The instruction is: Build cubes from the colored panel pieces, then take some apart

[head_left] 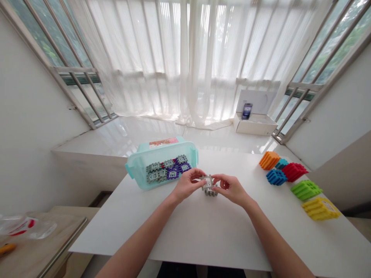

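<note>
Between my two hands is a grey interlocking window tile [207,181] with notched edges and a white window in it. My left hand [189,183] pinches its left side, and my right hand [230,187] pinches its right side. Just under it, a stack of grey notched tiles [211,192] rests on the white table, partly hidden by the held tile and my fingers. Left of my left hand, a translucent turquoise plastic bin [139,154] lies on its side with its opening toward me. Grey and purple window tiles [173,173] are inside it.
Stacks of tiles stand on the table's right side: orange [269,160], teal [281,163], blue [276,177], red [294,172], green [306,190] and yellow [320,209]. An open white box [255,125] sits on the window ledge. A plastic bottle [29,227] lies on a lower surface at left.
</note>
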`<state>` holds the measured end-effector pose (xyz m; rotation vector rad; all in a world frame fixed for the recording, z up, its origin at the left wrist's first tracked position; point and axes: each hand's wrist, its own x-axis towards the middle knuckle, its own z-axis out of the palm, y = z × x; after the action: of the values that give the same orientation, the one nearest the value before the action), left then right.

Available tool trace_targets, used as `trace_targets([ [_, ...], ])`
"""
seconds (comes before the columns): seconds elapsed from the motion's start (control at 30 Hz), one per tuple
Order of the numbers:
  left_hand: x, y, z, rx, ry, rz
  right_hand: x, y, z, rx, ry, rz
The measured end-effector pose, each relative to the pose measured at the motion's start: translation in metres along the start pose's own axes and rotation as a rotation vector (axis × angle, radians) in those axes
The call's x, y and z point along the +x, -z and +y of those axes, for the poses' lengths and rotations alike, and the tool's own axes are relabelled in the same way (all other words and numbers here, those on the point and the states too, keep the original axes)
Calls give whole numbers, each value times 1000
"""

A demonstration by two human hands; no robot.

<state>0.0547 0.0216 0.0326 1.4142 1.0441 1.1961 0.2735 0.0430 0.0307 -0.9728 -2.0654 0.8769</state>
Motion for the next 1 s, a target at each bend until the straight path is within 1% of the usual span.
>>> trace_targets([
  [0.2,0,9,6,95,-66,-132,2,16,5,-49,-48,3],
  [0.33,-1,9,5,189,-108,-132,2,21,8,-50,-79,-53],
  [0.47,0,7,0,267,-159,-153,1,21,8,-63,-107,-78],
  [0.7,1,8,-7,477,-193,-184,1,21,12,-120,-142,-148],
  [1.0,0,8,-8,553,-199,-221,0,22,13,-147,-160,-185],
])
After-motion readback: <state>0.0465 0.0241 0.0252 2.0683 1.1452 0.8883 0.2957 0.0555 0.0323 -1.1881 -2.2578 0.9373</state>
